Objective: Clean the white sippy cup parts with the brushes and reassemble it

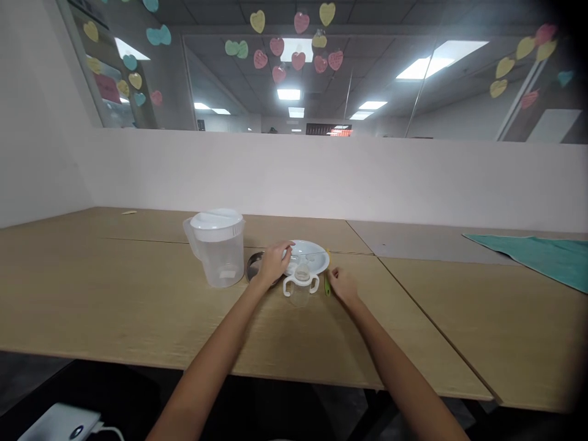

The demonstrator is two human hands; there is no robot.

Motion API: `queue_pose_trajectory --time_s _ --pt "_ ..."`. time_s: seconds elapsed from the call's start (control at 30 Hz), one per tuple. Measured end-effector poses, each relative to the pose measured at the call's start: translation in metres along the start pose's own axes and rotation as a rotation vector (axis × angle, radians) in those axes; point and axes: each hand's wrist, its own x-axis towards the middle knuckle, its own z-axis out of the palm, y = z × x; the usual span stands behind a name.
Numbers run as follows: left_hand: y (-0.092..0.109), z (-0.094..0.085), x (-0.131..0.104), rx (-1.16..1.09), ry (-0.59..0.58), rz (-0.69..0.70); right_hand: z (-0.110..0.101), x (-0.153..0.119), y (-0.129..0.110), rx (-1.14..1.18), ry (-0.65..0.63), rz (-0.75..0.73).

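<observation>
A white plate (316, 260) lies on the table, with clear items on it that are too small to name. My left hand (274, 262) is at its left edge, fingers curled; what they hold, if anything, is hidden. Under that hand sits a round metal bowl (253, 267). In front of the plate stands a clear baby bottle (301, 294) with two white handles. A green brush-like tool (327, 285) lies right of the bottle. My right hand (342, 284) is closed beside it, its fingertips close to the tool; whether they grip it is unclear.
A translucent lidded pitcher (223, 254) stands left of the bowl. A teal cloth (542, 254) is spread at the far right. A small pale item (129, 212) lies at the back left. Behind the table (138, 306) rises a white wall with windows above.
</observation>
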Motion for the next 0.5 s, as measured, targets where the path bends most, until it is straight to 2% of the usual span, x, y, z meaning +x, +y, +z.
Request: queue_pose_trajectory --time_s 0.07,0.17,0.37,0.43,0.5 --pt "0.001 0.012 0.017 -0.056 -0.288 -0.033 0.006 0.001 -0.001 -0.068 -0.071 -0.017" --pt "-0.002 0.027 0.03 -0.074 -0.465 -0.025 0.009 0.001 -0.004 -0.113 -0.092 -0.034" --pt "-0.007 0.046 0.04 -0.036 -0.629 -0.068 0.005 0.006 -0.001 -0.107 -0.101 0.013" --pt "-0.007 0.054 0.044 -0.029 -0.634 -0.086 0.003 0.007 0.0 -0.094 -0.1 0.03" --pt "-0.006 0.062 0.049 -0.028 -0.585 -0.111 0.002 0.008 0.0 -0.08 -0.101 0.046"
